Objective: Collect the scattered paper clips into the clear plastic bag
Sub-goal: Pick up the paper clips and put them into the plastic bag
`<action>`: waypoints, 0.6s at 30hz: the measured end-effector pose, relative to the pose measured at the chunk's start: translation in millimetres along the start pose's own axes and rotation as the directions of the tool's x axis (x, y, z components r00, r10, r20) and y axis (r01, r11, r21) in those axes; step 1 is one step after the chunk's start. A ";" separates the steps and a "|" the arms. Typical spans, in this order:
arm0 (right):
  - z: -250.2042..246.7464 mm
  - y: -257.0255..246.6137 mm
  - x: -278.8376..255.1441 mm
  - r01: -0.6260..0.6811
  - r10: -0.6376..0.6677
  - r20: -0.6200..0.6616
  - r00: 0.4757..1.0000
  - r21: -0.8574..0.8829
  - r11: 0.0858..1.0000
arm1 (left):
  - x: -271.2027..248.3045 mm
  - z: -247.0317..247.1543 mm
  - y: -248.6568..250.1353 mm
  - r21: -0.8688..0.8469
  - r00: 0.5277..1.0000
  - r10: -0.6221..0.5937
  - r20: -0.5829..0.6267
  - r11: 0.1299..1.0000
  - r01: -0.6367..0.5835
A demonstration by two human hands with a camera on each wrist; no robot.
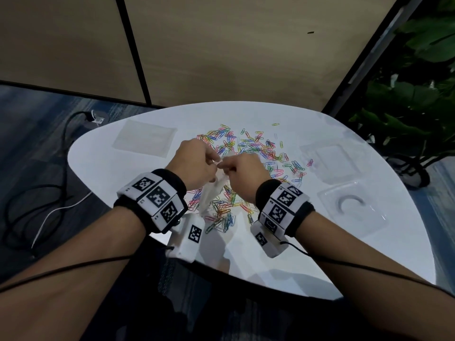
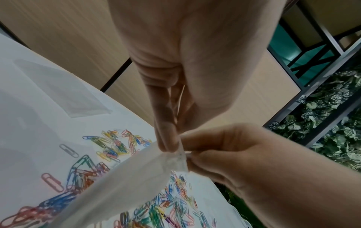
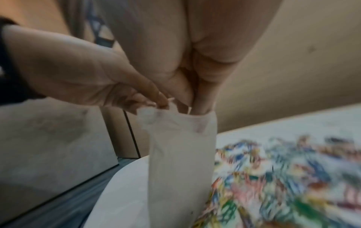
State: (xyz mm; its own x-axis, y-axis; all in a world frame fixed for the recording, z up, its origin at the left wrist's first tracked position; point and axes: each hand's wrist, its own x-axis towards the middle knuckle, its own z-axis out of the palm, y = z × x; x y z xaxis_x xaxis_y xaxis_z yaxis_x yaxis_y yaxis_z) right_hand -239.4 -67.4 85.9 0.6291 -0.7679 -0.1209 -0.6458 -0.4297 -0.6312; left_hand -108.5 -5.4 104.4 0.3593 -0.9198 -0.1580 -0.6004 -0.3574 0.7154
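Observation:
A clear plastic bag hangs from both hands above the middle of the white table. My left hand pinches one side of its top edge. My right hand pinches the other side, close against the left. Many coloured paper clips lie scattered on the table under and beyond the hands. I see no clips inside the bag.
A second flat clear bag lies at the table's far left. Clear plastic trays or lids rest at the right, one further back. Cables run on the floor at left; a leafy plant stands at right.

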 end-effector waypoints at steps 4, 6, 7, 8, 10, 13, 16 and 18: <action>-24.5 11.8 -3.2 0.099 -0.055 -0.221 0.974 0.192 0.976 | 1.1 -7.7 -2.2 -0.014 0.999 -0.028 -0.016 1.000 0.027; -35.7 45.9 -1.9 -0.056 0.069 -0.210 0.975 0.068 0.996 | 1.2 -11.1 -4.1 0.008 0.999 -0.031 -0.030 0.999 0.031; -37.4 70.6 -2.8 -0.187 0.177 -0.132 0.975 -0.074 0.980 | 1.2 -12.8 -5.9 0.018 0.999 -0.033 -0.037 0.999 0.034; -36.1 96.3 -6.5 -0.327 0.327 -0.037 0.944 -0.221 0.919 | 1.7 -14.4 -7.9 0.027 0.998 -0.036 -0.041 0.999 0.037; -25.6 141.4 -18.3 -0.508 0.584 0.070 0.809 -0.418 0.753 | 2.7 -17.6 -10.8 0.043 0.998 -0.038 -0.044 0.998 0.040; 0.4 164.3 -34.0 -0.563 0.651 0.106 0.751 -0.412 0.716 | 4.0 -21.6 -12.0 0.047 0.998 -0.029 -0.049 0.998 0.031; 28.9 147.1 -38.4 -0.522 0.594 0.097 0.799 -0.379 0.764 | 4.8 -26.0 -12.8 0.059 0.998 -0.015 -0.064 0.998 0.019; 44.8 130.0 -37.3 -0.458 0.537 0.108 0.837 -0.401 0.794 | 4.9 -30.2 -14.8 0.055 0.997 -0.015 -0.081 0.998 0.020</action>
State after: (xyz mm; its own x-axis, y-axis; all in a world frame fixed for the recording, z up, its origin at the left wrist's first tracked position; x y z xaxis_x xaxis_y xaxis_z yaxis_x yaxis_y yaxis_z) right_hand -327.4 -73.4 -26.0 0.2259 -0.8220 -0.5228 -0.9739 -0.1796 -0.1385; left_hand -76.2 0.2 113.6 0.4250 -0.8981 -0.1134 -0.6313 -0.3838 0.6738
